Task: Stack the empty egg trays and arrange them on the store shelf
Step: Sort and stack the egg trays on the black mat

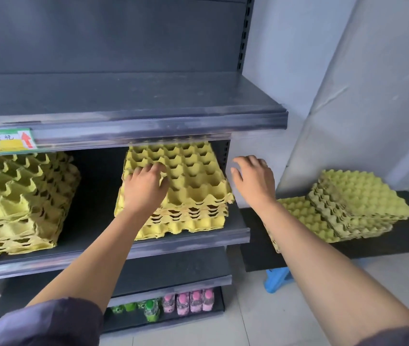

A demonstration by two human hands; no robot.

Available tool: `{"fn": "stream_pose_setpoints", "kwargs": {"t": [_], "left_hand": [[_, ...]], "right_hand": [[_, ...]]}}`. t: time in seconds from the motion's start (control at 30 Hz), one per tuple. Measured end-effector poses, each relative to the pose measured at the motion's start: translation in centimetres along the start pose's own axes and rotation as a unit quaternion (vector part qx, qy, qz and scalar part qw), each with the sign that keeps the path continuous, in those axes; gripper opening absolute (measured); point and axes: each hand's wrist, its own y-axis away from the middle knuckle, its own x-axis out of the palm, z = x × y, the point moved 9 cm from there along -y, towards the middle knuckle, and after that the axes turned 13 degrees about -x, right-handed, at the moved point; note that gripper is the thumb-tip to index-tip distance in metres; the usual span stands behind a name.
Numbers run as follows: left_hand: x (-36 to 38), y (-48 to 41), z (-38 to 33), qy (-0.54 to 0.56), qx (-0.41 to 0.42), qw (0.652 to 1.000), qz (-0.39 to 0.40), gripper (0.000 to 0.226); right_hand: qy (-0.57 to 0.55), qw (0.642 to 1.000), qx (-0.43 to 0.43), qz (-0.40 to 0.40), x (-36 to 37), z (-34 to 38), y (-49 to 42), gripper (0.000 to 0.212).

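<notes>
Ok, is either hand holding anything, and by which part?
Right hand is open, holding nothing. Left hand lies on the top tray near its left edge, fingers bent; a grip cannot be told.
</notes>
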Motion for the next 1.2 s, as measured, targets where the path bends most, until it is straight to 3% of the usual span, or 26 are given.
{"fn": "stream_pose_setpoints", "kwargs": {"t": [0.33,0.53,0.8,1.03,1.2], "left_hand": [[1.5,8.8,-22.6,0.043,0.216,0.973,-0.062,0.031],[3.6,14.4,-37.7,0.119,0.284,0.95,-0.051,0.04],[9.8,16.3,-48.5,0.154,0.304,0.94,0.01,0.03],[17.1,11.7,-54.2,0.157,0.289,0.943,0.044,0.031],[22.0,7.3,-58.3,0.153,0.269,0.948,0.082,0.021]], "right_hand": [[0.037,0.993,0.013,-0.109,-12.1,-15.9,8.4,0.025],[0.073,0.987,0.05,-0.136,-19.7,-28.5,15.1,0.025],[0.083,0.981,0.116,-0.131,-21.6,-40.8,20.6,0.024],[0.075,0.982,0.138,-0.104,-17.5,-49.5,18.7,0.022],[0.075,0.986,0.139,-0.06,-13.1,-54.8,15.7,0.022]]}}
